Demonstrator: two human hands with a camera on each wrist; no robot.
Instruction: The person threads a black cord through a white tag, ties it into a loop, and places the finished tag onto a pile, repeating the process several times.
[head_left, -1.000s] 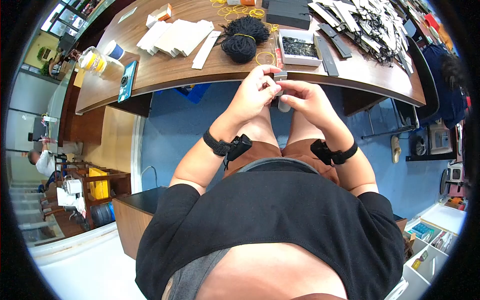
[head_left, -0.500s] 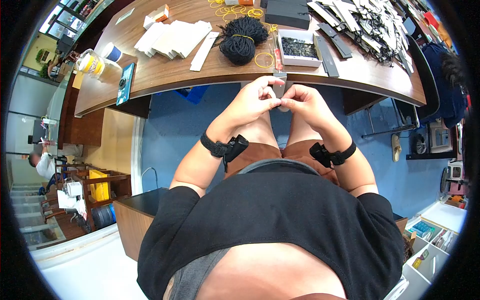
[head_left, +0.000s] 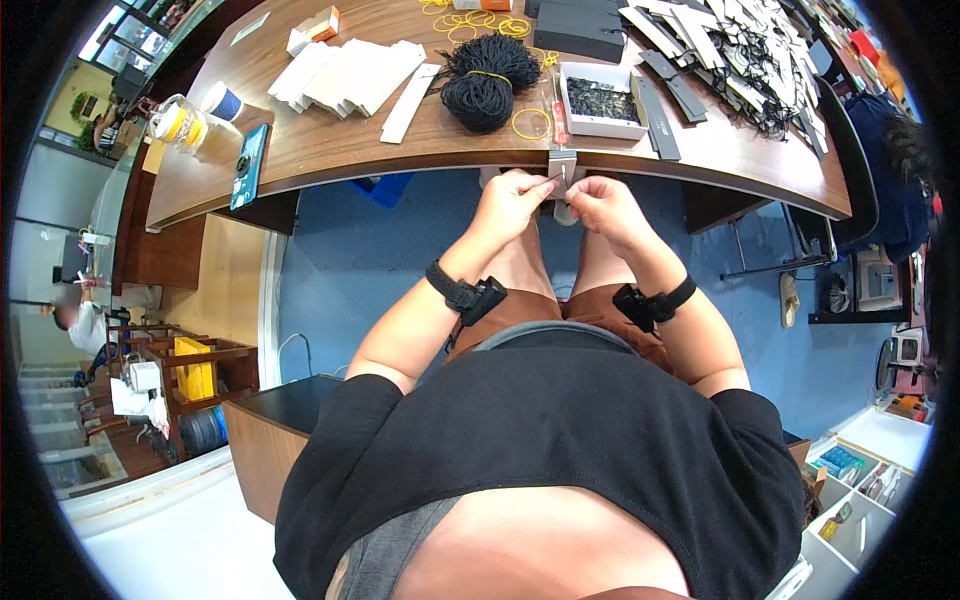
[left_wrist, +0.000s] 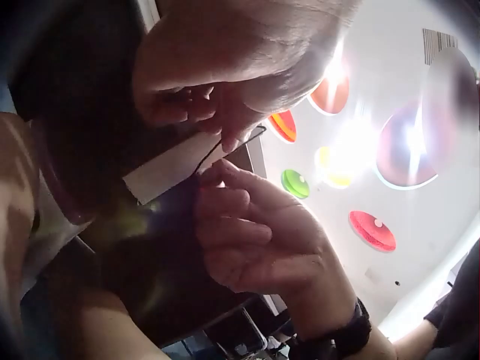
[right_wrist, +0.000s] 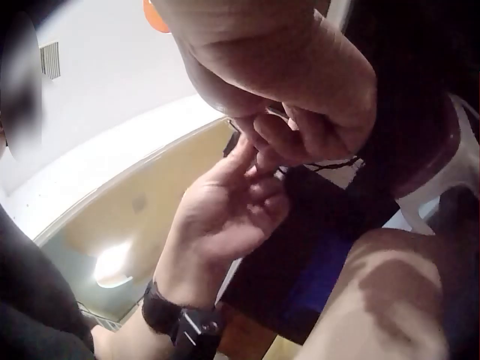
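Observation:
At the near table edge, my left hand (head_left: 508, 208) and right hand (head_left: 607, 212) work close together with bent fingers. Between their fingertips runs a thin black cord (left_wrist: 208, 155), pinched from both sides and forming a small loop in the left wrist view. Just behind the fingers is a pale flat strip (left_wrist: 166, 171). A grey metal-looking piece (head_left: 563, 158) sits at the table edge, right beyond my fingertips. In the right wrist view the fingers hide most of the cord.
On the wooden table (head_left: 330, 150) lie a black yarn bundle (head_left: 485, 85), white strips (head_left: 350, 75), a box of small black pieces (head_left: 603, 100), a red-handled tool (head_left: 559, 118) and a heap of corded tags (head_left: 735, 60). A phone (head_left: 250, 165), jar (head_left: 180, 125) and cup (head_left: 222, 102) stand left.
Both hands have come down slightly toward my body. My left fingers, stretched out over the grey piece earlier, are now bent, and more of that piece shows.

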